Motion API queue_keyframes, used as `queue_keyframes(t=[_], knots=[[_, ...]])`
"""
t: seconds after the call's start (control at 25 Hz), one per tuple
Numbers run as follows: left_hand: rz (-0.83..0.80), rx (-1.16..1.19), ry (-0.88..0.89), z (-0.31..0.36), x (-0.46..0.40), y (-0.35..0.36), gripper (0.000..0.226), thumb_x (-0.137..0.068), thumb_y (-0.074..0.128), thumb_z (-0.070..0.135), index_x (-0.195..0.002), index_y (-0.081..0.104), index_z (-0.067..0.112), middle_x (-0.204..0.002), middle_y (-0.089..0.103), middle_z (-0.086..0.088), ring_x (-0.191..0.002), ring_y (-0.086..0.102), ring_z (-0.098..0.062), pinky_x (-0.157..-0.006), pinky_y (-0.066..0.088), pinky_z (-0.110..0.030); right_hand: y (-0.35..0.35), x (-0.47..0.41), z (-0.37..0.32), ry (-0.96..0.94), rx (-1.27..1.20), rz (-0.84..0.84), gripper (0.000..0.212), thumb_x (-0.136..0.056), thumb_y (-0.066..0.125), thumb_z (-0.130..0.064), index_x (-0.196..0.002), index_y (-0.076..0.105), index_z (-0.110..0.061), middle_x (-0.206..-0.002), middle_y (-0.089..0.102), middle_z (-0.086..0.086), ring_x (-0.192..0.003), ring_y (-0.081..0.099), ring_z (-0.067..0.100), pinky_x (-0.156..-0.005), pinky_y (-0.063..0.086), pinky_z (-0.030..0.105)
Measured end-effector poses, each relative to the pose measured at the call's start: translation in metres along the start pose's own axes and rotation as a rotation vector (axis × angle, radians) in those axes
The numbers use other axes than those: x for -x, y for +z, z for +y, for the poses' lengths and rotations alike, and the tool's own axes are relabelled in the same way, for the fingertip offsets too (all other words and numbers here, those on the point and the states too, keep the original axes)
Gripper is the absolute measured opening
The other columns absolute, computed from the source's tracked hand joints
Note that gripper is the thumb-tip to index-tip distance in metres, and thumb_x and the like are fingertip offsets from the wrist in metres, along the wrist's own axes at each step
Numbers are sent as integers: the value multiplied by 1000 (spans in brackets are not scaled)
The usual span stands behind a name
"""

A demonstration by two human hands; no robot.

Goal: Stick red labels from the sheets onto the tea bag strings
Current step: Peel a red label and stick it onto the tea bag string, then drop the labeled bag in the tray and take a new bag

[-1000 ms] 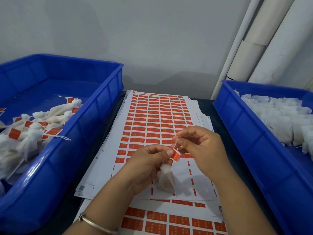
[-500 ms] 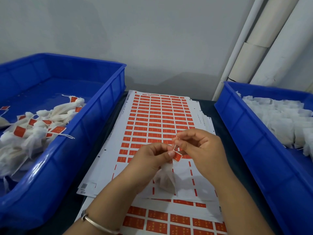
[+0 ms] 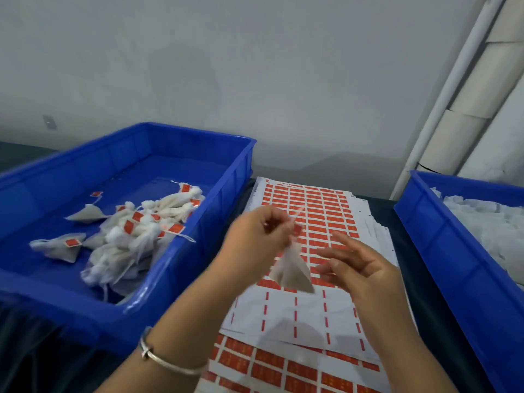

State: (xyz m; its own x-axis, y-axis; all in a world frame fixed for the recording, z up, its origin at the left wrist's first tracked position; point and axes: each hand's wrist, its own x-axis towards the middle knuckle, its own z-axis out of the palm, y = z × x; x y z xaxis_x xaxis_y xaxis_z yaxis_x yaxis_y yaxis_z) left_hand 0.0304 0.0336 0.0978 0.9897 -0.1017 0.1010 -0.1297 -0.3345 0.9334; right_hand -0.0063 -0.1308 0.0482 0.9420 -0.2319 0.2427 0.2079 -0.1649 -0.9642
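Observation:
My left hand (image 3: 259,236) pinches the string of a white pyramid tea bag (image 3: 293,269), which dangles below it over the label sheets (image 3: 314,211). A blurred red label shows on the string near the fingertips. My right hand (image 3: 357,268) hovers just right of the bag with fingers spread, holding nothing. The top sheet carries rows of red labels; its near part is peeled, with only thin red strips left. The image is motion-blurred around the hands.
A blue bin (image 3: 198,268) on the left holds labelled tea bags (image 3: 136,236). A second blue bin (image 3: 453,251) on the right holds unlabelled white tea bags (image 3: 493,222). White pipes (image 3: 442,109) run up the back right wall. More label sheets (image 3: 283,370) lie nearest me.
My right hand has let go of the label and string and opened. My left hand has lifted the tea bag up and leftward. The view has swung left.

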Motion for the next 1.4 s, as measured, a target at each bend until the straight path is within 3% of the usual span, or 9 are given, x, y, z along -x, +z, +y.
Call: queue_keyframes(t=[0.24,0.36,0.56,0.76,0.88,1.0,1.2,1.28,1.4], knots=[[544,-375,233,21,-18,-117,9,-82,66,15,-75,61,17,-65,58,12,-58,55,6,-53,36,-9,3,21,-2,116,42,-47,29,-89,57,-11,-97,61,-39,-79,71,-20,-70,70,10,-57,54,16],[609,-631,117,5,-45,-155,6,-85,58,12,-85,64,11,-78,61,1,-73,53,-17,-66,38,-27,0,30,-8,150,75,-91,22,-90,57,-12,-97,64,-33,-77,72,-18,-69,70,10,-54,52,14],[379,-859,-98,-28,-75,-164,25,-88,58,15,-110,63,3,-113,64,-17,-100,56,-35,-82,42,-41,-28,43,-36,137,189,-158,24,-93,55,-11,-96,66,-32,-82,71,-17,-72,69,9,-61,54,16],[281,-702,154,8,-61,-86,7,-84,65,29,-90,63,27,-77,63,6,-60,52,-11,-63,42,-30,-100,27,-83,35,400,21,23,-91,58,-15,-88,67,-36,-84,69,-22,-73,67,-1,-62,54,17],[-96,-727,155,4,-32,-6,8,-87,61,38,-94,59,38,-84,59,17,-69,57,0,-57,45,-17,-162,-13,-100,49,574,186,28,-91,54,-12,-80,66,-35,-79,69,-14,-69,67,3,-63,54,19],[-396,-740,119,-25,-10,69,19,-91,56,38,-109,60,39,-115,60,16,-90,60,-3,-69,48,-12,-231,-66,-73,234,815,301,28,-92,48,-1,-90,67,-21,-103,69,2,-91,66,19,-88,52,39],[-362,-751,240,-66,5,131,31,-93,50,40,-124,55,38,-137,45,21,-117,50,-3,-99,38,-17,-282,-104,41,593,1206,32,28,-92,50,-5,-116,64,-7,-123,61,12,-110,56,27,-88,43,29],[-299,-779,278,-74,5,140,34,-91,48,47,-124,54,41,-140,41,24,-124,43,-1,-108,28,-20,-276,-110,76,593,1381,-107,25,-92,49,-19,-114,60,-11,-118,60,12,-100,57,27,-80,44,30],[-313,-823,288,-85,1,144,41,-88,44,58,-126,49,44,-145,32,27,-133,33,0,-113,20,-25,-271,-116,102,443,1483,29,15,-92,46,-29,-95,51,-16,-100,48,6,-81,48,23,-69,41,33]])
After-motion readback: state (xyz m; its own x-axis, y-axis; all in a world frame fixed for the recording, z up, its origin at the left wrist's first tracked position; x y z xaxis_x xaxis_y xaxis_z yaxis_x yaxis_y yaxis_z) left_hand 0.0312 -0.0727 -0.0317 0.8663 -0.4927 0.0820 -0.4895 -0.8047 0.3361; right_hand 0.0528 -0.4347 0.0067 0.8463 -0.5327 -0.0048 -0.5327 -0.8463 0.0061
